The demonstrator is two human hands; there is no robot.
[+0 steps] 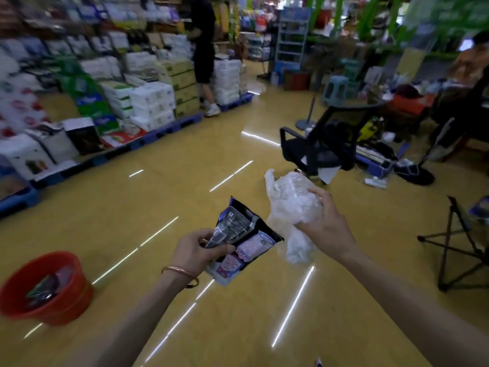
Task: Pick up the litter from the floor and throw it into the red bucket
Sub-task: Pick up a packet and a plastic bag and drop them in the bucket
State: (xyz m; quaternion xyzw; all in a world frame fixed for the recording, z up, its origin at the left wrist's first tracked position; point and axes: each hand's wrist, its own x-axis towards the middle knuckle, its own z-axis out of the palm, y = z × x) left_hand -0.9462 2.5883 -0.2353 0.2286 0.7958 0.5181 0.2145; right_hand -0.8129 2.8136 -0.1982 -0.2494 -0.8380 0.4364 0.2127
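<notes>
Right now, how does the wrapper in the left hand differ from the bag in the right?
The wrapper is dark and printed; the bag is clear and plain. The wrapper lies fairly flat; the bag is crumpled. Both are held above the floor, outside the red bucket.

Our left hand (195, 250) holds a wrapper (238, 242) dead ahead, and just right of it our right hand (325, 226) holds a plastic bag (293, 210). The bucket (68, 305) sits on the floor (238, 327) at eight o'clock, with litter (42, 287) in it. Stacked goods (148, 102) run along ten o'clock, an office chair (325, 144) stands at one and a folding stand (460, 247) at three.
</notes>
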